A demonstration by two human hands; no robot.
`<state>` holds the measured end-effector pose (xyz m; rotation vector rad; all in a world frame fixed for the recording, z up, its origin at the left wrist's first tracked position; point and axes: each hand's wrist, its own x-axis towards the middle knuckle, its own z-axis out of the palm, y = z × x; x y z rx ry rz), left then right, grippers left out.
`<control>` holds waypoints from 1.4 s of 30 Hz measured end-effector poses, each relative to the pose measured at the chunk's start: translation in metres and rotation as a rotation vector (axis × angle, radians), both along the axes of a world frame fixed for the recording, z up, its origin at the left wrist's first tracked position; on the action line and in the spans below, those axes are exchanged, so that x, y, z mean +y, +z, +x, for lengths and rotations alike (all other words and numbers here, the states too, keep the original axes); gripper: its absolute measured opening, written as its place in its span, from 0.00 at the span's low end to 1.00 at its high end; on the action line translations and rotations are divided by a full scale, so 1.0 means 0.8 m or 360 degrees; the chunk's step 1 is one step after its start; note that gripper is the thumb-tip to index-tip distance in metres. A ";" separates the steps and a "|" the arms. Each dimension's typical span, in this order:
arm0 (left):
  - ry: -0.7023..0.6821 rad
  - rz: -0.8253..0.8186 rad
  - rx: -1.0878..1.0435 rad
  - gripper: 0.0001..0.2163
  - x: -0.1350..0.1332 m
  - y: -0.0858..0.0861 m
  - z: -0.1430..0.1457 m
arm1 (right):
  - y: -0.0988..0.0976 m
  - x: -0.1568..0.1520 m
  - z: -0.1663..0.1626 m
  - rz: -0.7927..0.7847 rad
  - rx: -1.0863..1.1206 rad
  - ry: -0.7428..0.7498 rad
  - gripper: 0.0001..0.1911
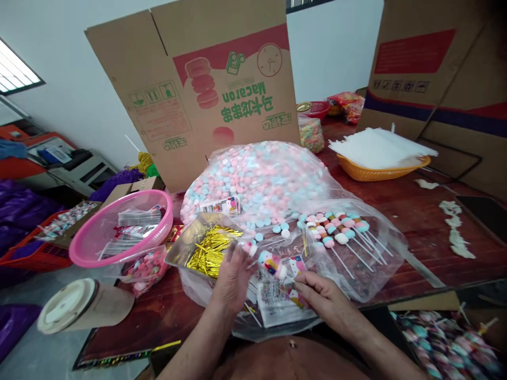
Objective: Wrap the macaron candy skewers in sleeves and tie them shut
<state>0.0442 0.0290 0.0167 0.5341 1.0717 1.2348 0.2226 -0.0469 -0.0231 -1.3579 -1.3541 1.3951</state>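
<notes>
My right hand [322, 295] pinches the lower end of a marshmallow skewer [273, 264] in a printed clear wrapper, tilted up to the left. By its upper end is my left hand [233, 277], slightly blurred, fingers apart and nothing plainly held. Behind the left hand, a metal tray [178, 256] holds gold twist ties [209, 253]. Flat printed wrappers [273, 306] lie beneath both hands. To the right, several unwrapped marshmallow skewers [344, 229] rest on clear plastic. A big clear bag of pink and blue marshmallows [261, 179] sits behind.
At left are a pink basket [168, 221] with packets, a bag of pink sweets [146, 269] and a lidded cup [106, 306]. A Macaron carton [158, 68] stands behind. An orange basket [368, 171] of white sticks is at right. Wrapped skewers [447, 343] fill a box lower right.
</notes>
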 end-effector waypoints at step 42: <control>-0.1413 0.1448 0.2756 0.10 -0.016 0.005 -0.034 | 0.054 0.041 0.005 0.0571 -0.0673 0.0561 0.18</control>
